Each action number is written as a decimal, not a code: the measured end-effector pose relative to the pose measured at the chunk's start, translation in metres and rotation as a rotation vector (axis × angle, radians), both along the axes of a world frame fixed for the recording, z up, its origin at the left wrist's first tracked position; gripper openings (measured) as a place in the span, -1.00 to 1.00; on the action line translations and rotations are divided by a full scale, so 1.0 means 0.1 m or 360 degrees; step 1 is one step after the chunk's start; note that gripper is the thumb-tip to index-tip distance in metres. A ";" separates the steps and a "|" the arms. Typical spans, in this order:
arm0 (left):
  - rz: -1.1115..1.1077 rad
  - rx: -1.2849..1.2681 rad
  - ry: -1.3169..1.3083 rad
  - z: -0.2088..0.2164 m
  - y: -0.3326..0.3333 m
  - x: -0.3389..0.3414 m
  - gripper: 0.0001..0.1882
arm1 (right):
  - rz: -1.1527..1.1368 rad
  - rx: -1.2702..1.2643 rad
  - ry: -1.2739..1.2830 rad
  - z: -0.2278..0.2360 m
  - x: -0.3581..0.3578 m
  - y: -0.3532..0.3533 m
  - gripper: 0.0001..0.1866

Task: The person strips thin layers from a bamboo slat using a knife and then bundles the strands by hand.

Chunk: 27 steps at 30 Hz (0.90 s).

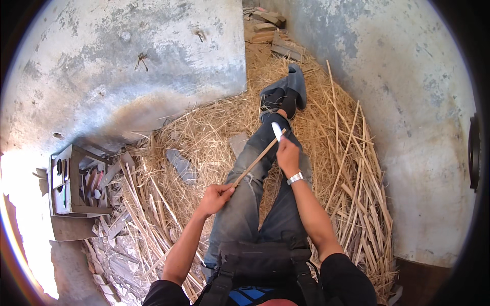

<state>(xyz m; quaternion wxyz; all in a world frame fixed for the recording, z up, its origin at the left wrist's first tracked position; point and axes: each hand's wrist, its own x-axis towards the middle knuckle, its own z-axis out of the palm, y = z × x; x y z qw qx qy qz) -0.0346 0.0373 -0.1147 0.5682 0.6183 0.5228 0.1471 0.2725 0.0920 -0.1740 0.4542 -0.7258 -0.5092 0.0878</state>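
The left hand (215, 196) is gripping one bamboo strip (258, 159) by its near end, while the right hand (287, 154) is clasping one knife (276, 130) against the far end. Both hands' fingers are closing tight, and the knife's handle is hiding inside the fist.

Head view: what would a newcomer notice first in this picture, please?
At the centre, the left hand grips a thin wooden strip while the right hand sets a pale knife blade on its far end, above the jeans-clad leg. Straw and shavings cover the floor, and a small wooden crate stands at the left.
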 end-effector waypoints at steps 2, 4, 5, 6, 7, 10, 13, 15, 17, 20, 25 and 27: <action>0.0027 0.0076 -0.0038 -0.07 -0.02 0.02 -0.64 | 0.0219 -0.0106 0.0031 -0.05 -0.21 -0.14 -0.59; 0.0070 -0.0046 -0.0096 -0.16 -0.04 -0.02 -0.65 | 0.0377 -0.0195 0.0155 -0.04 -0.36 -0.30 -0.60; 0.0099 -0.0160 -0.0159 -0.19 -0.05 -0.02 -0.65 | 0.0377 -0.0204 0.0151 -0.02 -0.40 -0.39 -0.60; 0.0103 -0.0166 -0.0161 -0.21 -0.05 -0.02 -0.65 | 0.0476 -0.0219 0.0173 -0.01 -0.45 -0.47 -0.60; 0.0139 -0.0219 -0.0209 -0.24 -0.06 -0.03 -0.65 | 0.0577 -0.0232 0.0196 -0.01 -0.50 -0.55 -0.61; 0.0152 -0.0351 -0.0302 -0.23 -0.03 -0.06 -0.65 | 0.0681 -0.0238 0.0169 0.01 -0.49 -0.60 -0.64; 0.0166 -0.0538 -0.0406 -0.18 0.03 -0.08 -0.64 | 0.0652 -0.0021 0.0143 0.07 -0.34 -0.40 -0.64; 0.0184 -0.0646 -0.0468 -0.17 0.02 -0.06 -0.64 | 0.0368 -0.0052 0.0103 0.06 -0.03 -0.14 -0.62; 0.0167 -0.0644 -0.0432 -0.16 0.05 -0.02 -0.63 | 0.0029 -0.0161 0.0046 0.06 0.18 0.03 -0.64; 0.0185 -0.0618 -0.0461 -0.16 0.03 0.03 -0.62 | 0.0237 -0.0021 -0.0005 -0.02 -0.02 -0.03 -0.64; 0.0284 -0.0686 -0.0516 -0.15 0.05 0.08 -0.67 | 0.0678 -0.0281 0.0099 0.12 -0.67 -0.67 -0.59; 0.0270 -0.0740 -0.0579 -0.13 0.09 0.16 -0.69 | 0.0709 -0.0474 0.0104 0.17 -0.68 -0.79 -0.57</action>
